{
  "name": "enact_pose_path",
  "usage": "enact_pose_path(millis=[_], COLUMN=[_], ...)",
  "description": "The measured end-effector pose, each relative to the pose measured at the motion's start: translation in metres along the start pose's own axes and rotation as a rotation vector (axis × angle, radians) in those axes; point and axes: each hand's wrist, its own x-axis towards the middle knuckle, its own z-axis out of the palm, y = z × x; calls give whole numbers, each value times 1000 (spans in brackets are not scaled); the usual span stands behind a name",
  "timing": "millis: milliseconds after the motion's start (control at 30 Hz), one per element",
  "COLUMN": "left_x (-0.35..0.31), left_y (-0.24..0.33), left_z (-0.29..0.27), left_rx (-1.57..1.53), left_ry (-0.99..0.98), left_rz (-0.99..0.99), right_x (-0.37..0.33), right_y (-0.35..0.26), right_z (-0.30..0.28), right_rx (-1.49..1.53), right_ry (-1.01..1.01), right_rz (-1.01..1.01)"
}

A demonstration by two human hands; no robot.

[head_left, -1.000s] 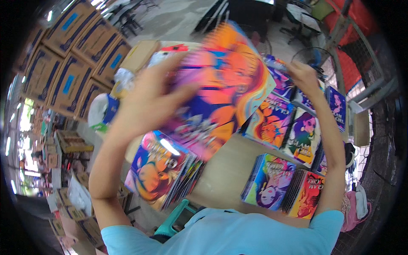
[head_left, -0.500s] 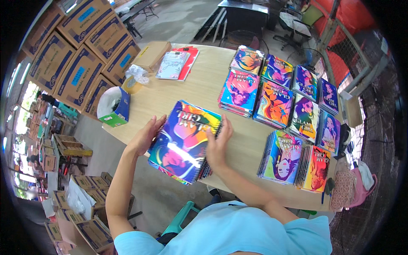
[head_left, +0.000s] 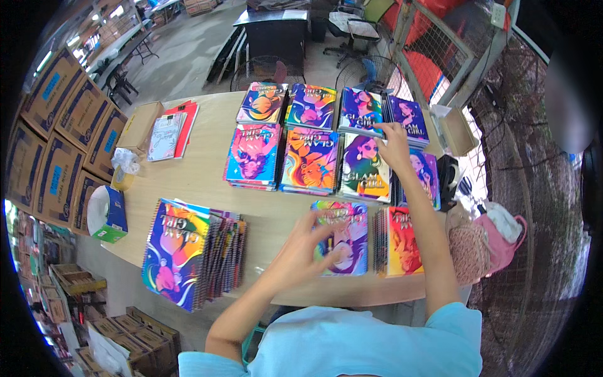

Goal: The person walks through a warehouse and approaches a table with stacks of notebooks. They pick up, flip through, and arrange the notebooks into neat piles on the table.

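My right hand is at the near right corner of a blue spiral notebook stack, fingertips at its edge and thumb apart. A white-covered spiral notebook lies just under that hand. My left hand is slightly blurred, fingers spread and holding nothing visible, partly covering a purple-and-pink spiral notebook. At the table's near left, a fanned stack of spiral notebooks rests, its spirals showing on the right side. Beside my right forearm is a red-orange notebook.
More notebook stacks stand in rows on the wooden table. A tissue box, a cardboard box and a notebook with red sheets sit at left. Cartons rise beyond. A pink bag is at right.
The notebook stack between my hands is now released on the table at the near left. Both hands have moved right, the right one to the far rows. The view has turned right.
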Motion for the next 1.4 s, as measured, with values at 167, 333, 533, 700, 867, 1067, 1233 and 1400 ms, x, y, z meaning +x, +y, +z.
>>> enact_pose_path(millis=[167, 333, 533, 700, 867, 1067, 1233, 1400], left_x=[147, 205, 161, 10, -136, -221, -260, -256], left_y=[-118, -146, -71, 41, 6, -113, -135, -133], left_z=[107, 128, 72, -100, -222, -252, -222, -194], left_rx=[595, 722, 267, 318, 163, 301, -261, -65], left_ry=[289, 275, 368, 516, 543, 510, 619, 702], left_rz=[-141, -341, -106, -226, -643, -604, -360, -287], right_x=[83, 134, 161, 150, 55, -77, -160, -184], right_y=[50, 69, 83, 74, -66, -265, -390, -418], right_z=[60, 110, 137, 40, -78, -13, 74, 84], right_rx=[-241, -408, -531, -373, 261, 1200, 1390, 1078], right_ry=[-291, -450, -311, -78, -161, 159, -106, 106], right_rz=[-280, -386, -871, -932, -253, 366, 480, 456])
